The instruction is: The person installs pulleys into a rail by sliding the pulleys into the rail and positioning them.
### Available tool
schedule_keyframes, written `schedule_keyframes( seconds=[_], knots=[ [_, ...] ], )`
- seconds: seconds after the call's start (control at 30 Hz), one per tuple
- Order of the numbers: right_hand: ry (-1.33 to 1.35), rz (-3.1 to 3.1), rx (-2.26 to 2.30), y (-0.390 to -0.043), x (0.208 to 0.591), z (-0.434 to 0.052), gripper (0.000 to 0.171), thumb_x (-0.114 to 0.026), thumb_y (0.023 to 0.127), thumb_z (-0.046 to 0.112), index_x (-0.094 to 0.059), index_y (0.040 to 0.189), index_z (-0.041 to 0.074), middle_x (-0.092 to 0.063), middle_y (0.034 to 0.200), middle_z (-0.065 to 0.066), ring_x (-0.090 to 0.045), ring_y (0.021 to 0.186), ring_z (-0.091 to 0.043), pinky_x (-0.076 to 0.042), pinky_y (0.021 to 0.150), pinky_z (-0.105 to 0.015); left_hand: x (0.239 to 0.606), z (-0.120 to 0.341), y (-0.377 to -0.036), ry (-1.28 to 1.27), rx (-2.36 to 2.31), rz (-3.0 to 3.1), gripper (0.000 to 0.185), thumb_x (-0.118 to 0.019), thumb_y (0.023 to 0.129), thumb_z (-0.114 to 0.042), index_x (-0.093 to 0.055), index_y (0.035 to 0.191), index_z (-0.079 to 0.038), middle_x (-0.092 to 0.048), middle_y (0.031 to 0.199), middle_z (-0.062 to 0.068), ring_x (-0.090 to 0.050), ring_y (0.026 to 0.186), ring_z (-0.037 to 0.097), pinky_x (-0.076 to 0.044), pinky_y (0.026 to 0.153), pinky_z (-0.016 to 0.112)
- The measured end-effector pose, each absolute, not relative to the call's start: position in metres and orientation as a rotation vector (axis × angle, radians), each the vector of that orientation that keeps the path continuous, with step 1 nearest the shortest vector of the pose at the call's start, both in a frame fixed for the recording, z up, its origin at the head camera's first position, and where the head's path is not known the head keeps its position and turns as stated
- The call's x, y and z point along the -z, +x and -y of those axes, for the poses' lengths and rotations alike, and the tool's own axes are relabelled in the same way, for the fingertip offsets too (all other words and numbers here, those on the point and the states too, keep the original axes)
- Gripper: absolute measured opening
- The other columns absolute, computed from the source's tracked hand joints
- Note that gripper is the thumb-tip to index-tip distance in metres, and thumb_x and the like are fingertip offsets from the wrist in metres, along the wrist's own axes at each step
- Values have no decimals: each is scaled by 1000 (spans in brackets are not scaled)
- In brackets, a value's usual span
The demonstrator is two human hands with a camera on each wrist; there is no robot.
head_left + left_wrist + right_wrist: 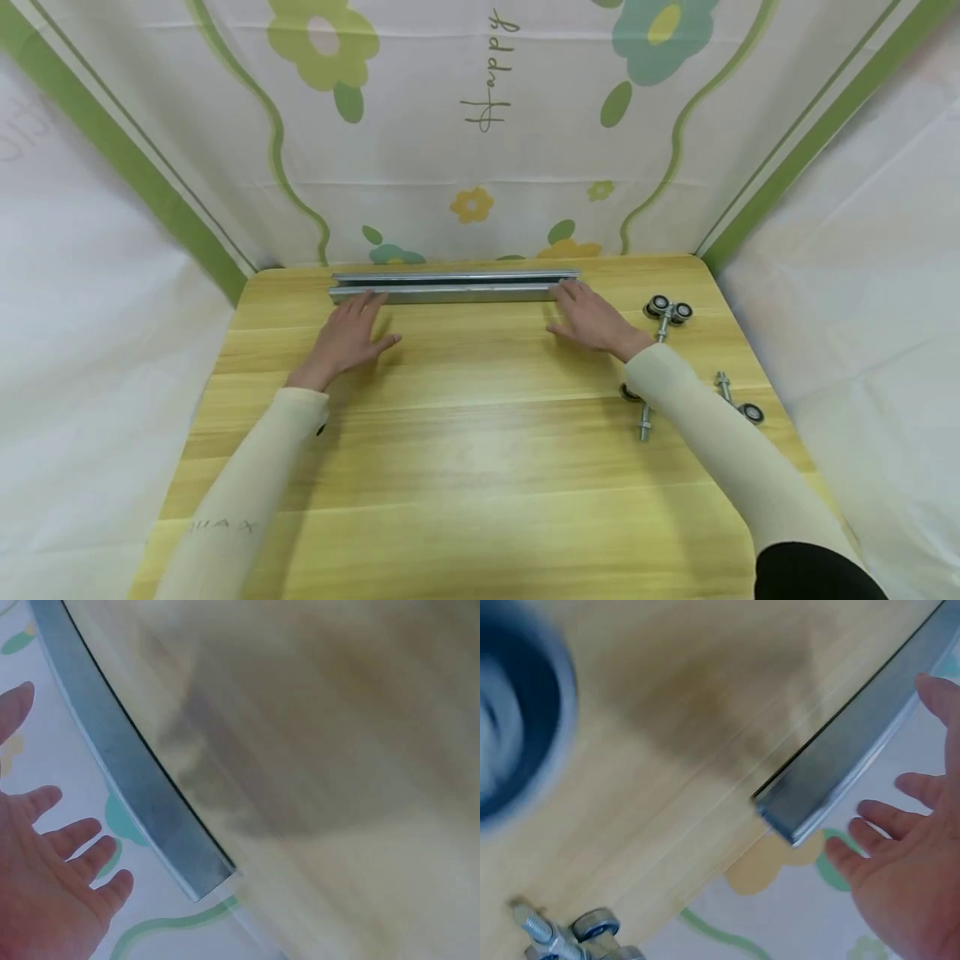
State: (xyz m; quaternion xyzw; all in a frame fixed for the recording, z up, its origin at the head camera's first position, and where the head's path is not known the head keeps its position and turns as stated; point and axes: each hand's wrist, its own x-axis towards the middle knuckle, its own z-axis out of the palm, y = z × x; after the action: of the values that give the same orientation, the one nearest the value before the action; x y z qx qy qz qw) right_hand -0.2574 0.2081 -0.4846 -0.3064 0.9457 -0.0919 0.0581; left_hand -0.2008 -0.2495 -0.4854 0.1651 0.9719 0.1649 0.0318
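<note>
A long grey metal rail (453,286) lies across the far edge of the wooden table (480,467). My left hand (351,333) lies flat with straight fingers, its fingertips at the rail's left end. My right hand (592,317) is also flat, fingertips at the rail's right end. In the left wrist view the rail (127,765) runs diagonally past the spread fingers (75,855) without contact showing. The right wrist view shows the rail's end (832,780) beside the open fingers (900,825). Neither hand holds anything.
Roller wheels on threaded bolts lie at the table's right: one pair (667,310) near the right hand, another bolt (643,417) partly under the right sleeve, a third (738,400) near the right edge. Flowered cloth walls (480,125) enclose the table.
</note>
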Motion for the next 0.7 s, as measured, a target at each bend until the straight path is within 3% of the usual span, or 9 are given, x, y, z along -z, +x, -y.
schedule_keyframes(
  seconds=[0.33,0.7],
  knots=[
    [-876,-2845,319,-299,489,-211,82,-71,103,31,-27,162,-7,-32,162,-35,-27,153,-52,-24,126,-63,478,260,-246,493,-450,-2966,82,-65,106,-41,-25,166,-3,-23,168,31,-22,155,52,-17,126,68],
    [-819,-2778,273,-324,490,-200,85,-70,104,32,-23,165,-5,-30,165,-35,-26,154,-51,-23,127,-62,488,267,-271,436,-454,-2894,78,-63,106,-39,-28,164,-1,-19,170,32,-13,158,52,-9,127,68]
  ],
)
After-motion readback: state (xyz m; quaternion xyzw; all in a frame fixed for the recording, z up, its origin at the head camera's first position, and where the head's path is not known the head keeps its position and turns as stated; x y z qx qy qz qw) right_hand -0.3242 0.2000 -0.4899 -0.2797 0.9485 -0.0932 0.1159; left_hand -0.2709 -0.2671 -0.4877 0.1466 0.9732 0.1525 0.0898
